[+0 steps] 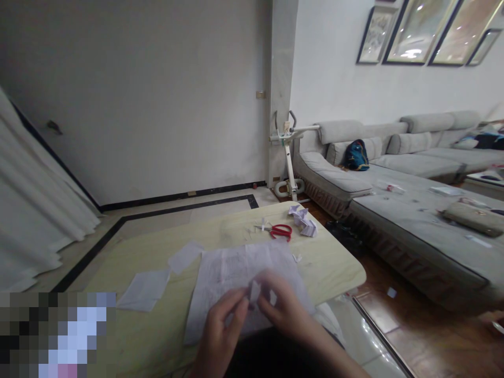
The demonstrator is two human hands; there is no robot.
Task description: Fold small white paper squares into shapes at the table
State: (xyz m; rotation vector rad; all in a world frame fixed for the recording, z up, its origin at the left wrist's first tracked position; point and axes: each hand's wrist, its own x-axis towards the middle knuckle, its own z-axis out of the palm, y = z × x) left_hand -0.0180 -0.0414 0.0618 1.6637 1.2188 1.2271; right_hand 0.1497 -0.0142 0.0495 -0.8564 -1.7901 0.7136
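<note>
Between my two hands is a small folded piece of white paper (pixel 255 292), held just above a large printed sheet (pixel 220 270). My left hand (pixel 228 315) pinches its left side between thumb and fingers. On its other side my right hand (pixel 281 302) has its fingers curled round the paper, a little blurred. The printed sheet lies flat on the pale yellow table (pixel 331 262), partly covered by my hands. Beyond the sheet rest red-handled scissors (pixel 281 231). Folded paper pieces (pixel 304 221) sit beside them near the far right corner.
Two loose white sheets, a nearer one (pixel 145 290) and a farther one (pixel 186 257), lie at the table's left. A small paper scrap (pixel 297 258) is right of the printed sheet. An exercise machine (pixel 289 157) and a grey sofa (pixel 413 210) stand beyond the table. A blurred-out patch covers the lower left.
</note>
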